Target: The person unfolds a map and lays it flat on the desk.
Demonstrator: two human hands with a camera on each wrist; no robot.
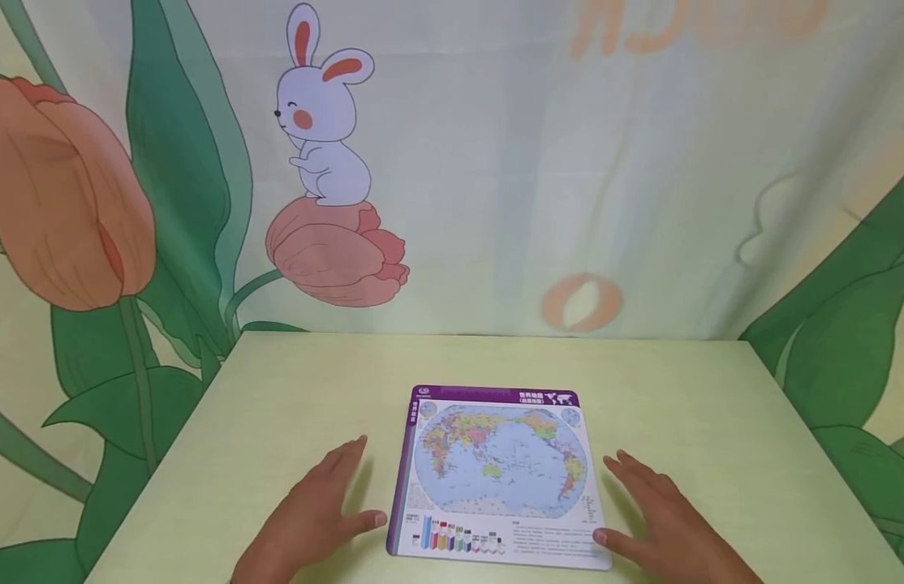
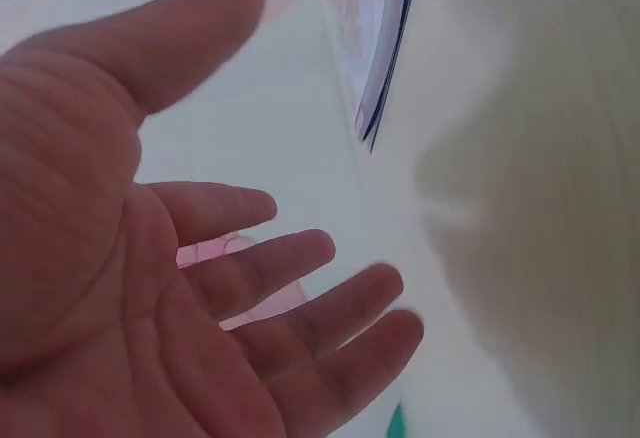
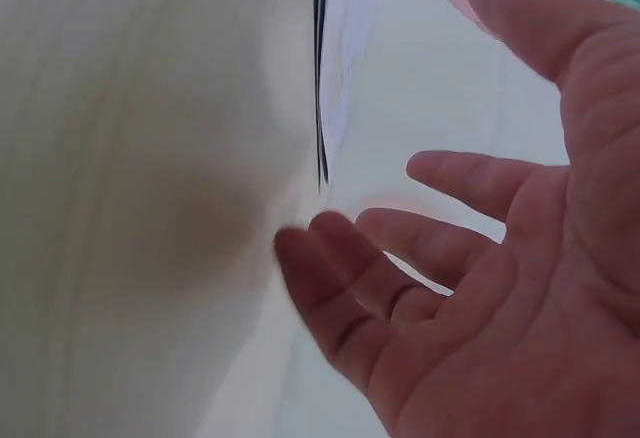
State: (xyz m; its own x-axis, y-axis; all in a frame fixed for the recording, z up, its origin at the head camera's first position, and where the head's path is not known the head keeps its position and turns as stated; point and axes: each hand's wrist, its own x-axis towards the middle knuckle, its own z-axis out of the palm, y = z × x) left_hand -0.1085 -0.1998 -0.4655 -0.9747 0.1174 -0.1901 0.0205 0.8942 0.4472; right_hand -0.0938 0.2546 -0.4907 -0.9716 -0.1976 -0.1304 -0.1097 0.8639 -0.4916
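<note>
A world map board (image 1: 503, 470) with a purple top band and rounded corners lies flat on the table. Colored bars and small print run along its lower part. To its left is my left hand (image 1: 313, 515), fingers spread and thumb tip close to the board's lower left edge. My right hand (image 1: 664, 523) stands on the other side, its thumb tip overlapping the lower right edge in the head view. Both palms face inward and hold nothing. In the left wrist view the board's edge (image 2: 385, 68) shows beyond the fingers; the right wrist view shows its thin edge (image 3: 322, 88) too.
The pale yellow-green table (image 1: 291, 389) extends around the board. Behind it hangs a light curtain (image 1: 481, 162) printed with a white rabbit (image 1: 324, 122), tulips (image 1: 72, 195) and large green leaves, meeting the table's back edge.
</note>
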